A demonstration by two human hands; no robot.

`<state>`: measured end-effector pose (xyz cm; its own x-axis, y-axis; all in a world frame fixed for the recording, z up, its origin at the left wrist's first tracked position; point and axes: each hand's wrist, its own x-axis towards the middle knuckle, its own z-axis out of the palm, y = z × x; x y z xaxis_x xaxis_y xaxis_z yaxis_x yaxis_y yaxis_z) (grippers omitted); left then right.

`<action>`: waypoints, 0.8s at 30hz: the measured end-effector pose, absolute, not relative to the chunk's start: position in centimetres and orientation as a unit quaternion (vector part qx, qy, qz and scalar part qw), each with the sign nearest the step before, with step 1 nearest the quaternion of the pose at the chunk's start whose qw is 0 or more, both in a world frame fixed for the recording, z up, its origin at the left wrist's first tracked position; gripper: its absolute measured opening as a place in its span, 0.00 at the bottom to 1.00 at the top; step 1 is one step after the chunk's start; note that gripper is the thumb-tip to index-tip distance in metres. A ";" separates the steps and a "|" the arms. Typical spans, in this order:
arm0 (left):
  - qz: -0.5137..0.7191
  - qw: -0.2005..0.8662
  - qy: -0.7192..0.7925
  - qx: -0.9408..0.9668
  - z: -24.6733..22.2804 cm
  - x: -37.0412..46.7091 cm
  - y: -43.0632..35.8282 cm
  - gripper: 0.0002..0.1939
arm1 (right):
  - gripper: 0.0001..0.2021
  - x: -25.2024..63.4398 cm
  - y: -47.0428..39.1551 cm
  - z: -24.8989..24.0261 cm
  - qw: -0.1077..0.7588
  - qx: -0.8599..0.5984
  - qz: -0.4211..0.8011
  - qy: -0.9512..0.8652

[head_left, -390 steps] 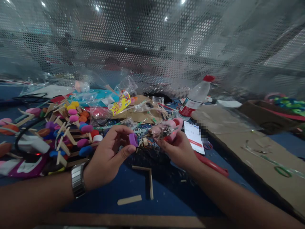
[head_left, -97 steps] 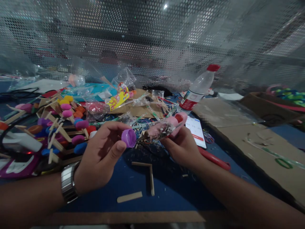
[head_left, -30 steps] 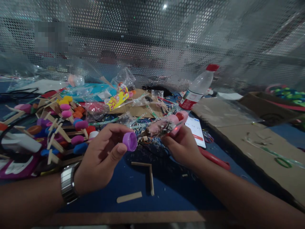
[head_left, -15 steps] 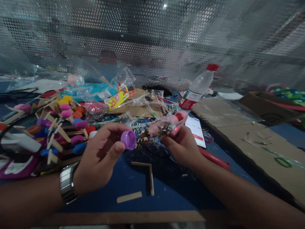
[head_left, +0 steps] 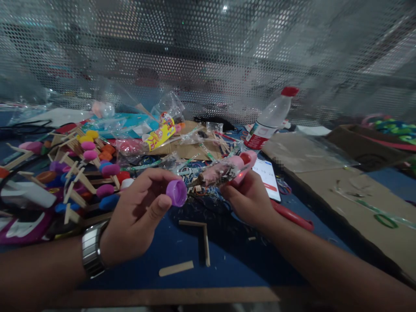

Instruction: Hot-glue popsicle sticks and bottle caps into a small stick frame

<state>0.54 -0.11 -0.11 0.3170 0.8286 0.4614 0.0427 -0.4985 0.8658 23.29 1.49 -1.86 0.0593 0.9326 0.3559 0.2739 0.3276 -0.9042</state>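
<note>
A wide metal watch (head_left: 92, 250) with a silver, shiny band of broad flat links circles the left wrist. Its dial is out of sight. Both forearms are bare, with no sleeves, and both hands are without gloves.

- A grey perforated panel (head_left: 201, 65), densely dotted with small round holes, rises behind the tabletop and fills the upper view like a wall.
- A darker horizontal band (head_left: 130, 48) crosses it; blurred shapes show beyond, too hazy to identify.
- One small white light (head_left: 225, 8) glows near the top, and a tiny green point of light (head_left: 183, 22) sits lower to its left.
- The blue tabletop (head_left: 234, 268) has a brown front edge (head_left: 182, 296).
- The lighting is dim, with dark shadow across the blue surface.
</note>
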 end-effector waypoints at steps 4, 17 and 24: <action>0.500 0.403 0.305 0.703 -0.1 0.6 -0.2 0.19 | 0.06 23.2 1.5 -1.9 0.541 -0.487 0.307 -0.613; 0.502 0.408 0.297 0.702 -0.2 0.7 -0.1 0.18 | 0.06 23.2 1.5 -1.8 0.550 -0.491 0.308 -0.601; 0.495 0.414 0.301 0.703 -0.2 0.6 -0.1 0.17 | 0.07 23.2 1.6 -2.0 0.546 -0.493 0.312 -0.601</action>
